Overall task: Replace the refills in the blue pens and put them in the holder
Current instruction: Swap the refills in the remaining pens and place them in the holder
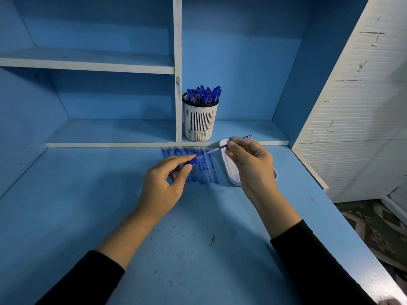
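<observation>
My left hand (164, 183) pinches a blue pen barrel (192, 161) between thumb and fingers, its open end pointing right. My right hand (248, 160) pinches a thin blue refill (229, 144) that slants up to the right, its lower tip close to the barrel's opening. Several loose blue refills (204, 166) lie side by side on the blue desk beneath both hands. A white slotted holder (199, 122) full of blue pens (203, 94) stands on the low shelf behind.
A white oblong tray (229, 170) lies on the desk under my right hand. A white divider (178, 69) stands just left of the holder. Shelves rise behind, and a white slatted panel (356, 106) closes off the right side.
</observation>
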A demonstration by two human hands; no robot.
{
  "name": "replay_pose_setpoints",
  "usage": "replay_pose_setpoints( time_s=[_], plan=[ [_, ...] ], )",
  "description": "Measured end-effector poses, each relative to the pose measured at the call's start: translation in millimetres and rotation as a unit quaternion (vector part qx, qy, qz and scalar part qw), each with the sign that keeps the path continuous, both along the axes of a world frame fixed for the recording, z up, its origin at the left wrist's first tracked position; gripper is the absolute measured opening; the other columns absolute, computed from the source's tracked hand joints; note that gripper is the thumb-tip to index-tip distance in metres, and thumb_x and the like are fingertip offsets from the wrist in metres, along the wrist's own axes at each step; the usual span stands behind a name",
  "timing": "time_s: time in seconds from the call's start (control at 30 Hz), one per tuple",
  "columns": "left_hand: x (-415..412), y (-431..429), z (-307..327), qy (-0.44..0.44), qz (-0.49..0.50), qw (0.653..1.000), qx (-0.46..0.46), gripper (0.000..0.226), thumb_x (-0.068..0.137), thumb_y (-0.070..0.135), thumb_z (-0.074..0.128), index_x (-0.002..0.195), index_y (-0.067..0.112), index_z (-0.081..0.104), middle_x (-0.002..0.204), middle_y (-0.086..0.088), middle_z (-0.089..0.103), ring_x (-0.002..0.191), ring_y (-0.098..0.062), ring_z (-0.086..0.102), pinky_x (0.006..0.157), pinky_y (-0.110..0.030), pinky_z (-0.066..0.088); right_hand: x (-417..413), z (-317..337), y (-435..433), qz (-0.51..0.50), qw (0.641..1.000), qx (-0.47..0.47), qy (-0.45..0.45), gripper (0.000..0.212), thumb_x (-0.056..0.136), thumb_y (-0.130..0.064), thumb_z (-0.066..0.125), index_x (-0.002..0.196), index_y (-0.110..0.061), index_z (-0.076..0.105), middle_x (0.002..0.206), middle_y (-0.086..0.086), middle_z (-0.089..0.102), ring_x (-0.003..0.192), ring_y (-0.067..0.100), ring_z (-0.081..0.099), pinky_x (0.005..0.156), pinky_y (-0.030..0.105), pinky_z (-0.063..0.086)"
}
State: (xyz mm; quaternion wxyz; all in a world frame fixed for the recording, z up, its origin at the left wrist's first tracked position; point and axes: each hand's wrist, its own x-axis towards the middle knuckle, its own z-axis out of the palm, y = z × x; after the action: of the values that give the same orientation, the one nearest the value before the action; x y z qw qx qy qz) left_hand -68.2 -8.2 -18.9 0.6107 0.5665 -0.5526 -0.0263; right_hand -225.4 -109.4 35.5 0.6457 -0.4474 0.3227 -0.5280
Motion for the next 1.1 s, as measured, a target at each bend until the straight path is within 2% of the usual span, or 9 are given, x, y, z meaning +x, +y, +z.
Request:
replay_pose_setpoints(
  time_s=[0.23, 0.4, 0.5, 0.67, 0.9, 1.1],
  plan=[
    [1, 1, -1, -0.003, -0.009, 1.000, 0.007, 0.022, 0.093, 0.033, 0.058, 0.113, 0.035, 0.067, 0.101, 0.012, 0.069, 0.077, -0.022, 0.064, 0.067, -0.047, 0.056, 3, -5, 0, 0.005, 0.999, -0.019, 0.027, 0.009, 0.084, 0.002, 0.067, 0.092, -0.001, 0.069, 0.080, 0.006, 0.069, 0.073, 0.017, 0.065, 0.082, 0.025, 0.055],
    [-2, 2, 1, 0.004, -0.005, 1.000, 0.007, 0.022, 0.092, 0.034, 0.058, 0.112, 0.037, 0.066, 0.100, 0.012, 0.070, 0.076, -0.023, 0.064, 0.068, -0.046, 0.056, 1, -2, 3, -0.008, 0.997, -0.058, 0.040, 0.009, 0.083, 0.001, 0.069, 0.089, -0.006, 0.071, 0.085, 0.007, 0.071, 0.081, 0.018, 0.066, 0.080, 0.023, 0.053],
    [-4, 3, 4, 0.009, 0.001, 1.000, 0.009, 0.021, 0.092, 0.034, 0.059, 0.111, 0.041, 0.064, 0.102, 0.014, 0.069, 0.076, -0.020, 0.065, 0.069, -0.042, 0.055, 0, 1, 6, -0.023, 0.994, -0.093, 0.051, 0.009, 0.083, 0.000, 0.070, 0.090, -0.006, 0.071, 0.085, 0.003, 0.073, 0.083, 0.016, 0.068, 0.084, 0.023, 0.054],
    [-5, 4, 5, 0.029, 0.002, 0.999, 0.019, 0.021, 0.092, 0.026, 0.061, 0.111, 0.033, 0.067, 0.101, 0.015, 0.070, 0.079, -0.013, 0.066, 0.072, -0.040, 0.056, -1, 2, 8, -0.025, 0.995, -0.092, 0.035, 0.009, 0.084, 0.000, 0.068, 0.090, -0.006, 0.071, 0.081, -0.001, 0.072, 0.081, 0.015, 0.067, 0.081, 0.020, 0.053],
    [-7, 4, 6, 0.047, -0.004, 0.999, 0.022, 0.022, 0.091, 0.023, 0.062, 0.111, 0.031, 0.068, 0.103, 0.009, 0.072, 0.083, -0.015, 0.068, 0.076, -0.037, 0.057, 2, 0, 8, -0.015, 0.995, -0.088, 0.032, 0.009, 0.083, 0.000, 0.069, 0.092, -0.003, 0.071, 0.085, 0.004, 0.072, 0.084, 0.018, 0.067, 0.085, 0.024, 0.053],
    [-6, 5, 7, 0.057, -0.002, 0.998, 0.028, 0.024, 0.089, 0.023, 0.063, 0.109, 0.036, 0.067, 0.100, 0.010, 0.073, 0.081, -0.015, 0.068, 0.075, -0.038, 0.057, -1, 2, 11, -0.016, 0.986, -0.158, 0.043, 0.010, 0.083, 0.002, 0.069, 0.090, -0.005, 0.069, 0.078, -0.004, 0.072, 0.079, 0.012, 0.066, 0.079, 0.020, 0.052]
  ],
)
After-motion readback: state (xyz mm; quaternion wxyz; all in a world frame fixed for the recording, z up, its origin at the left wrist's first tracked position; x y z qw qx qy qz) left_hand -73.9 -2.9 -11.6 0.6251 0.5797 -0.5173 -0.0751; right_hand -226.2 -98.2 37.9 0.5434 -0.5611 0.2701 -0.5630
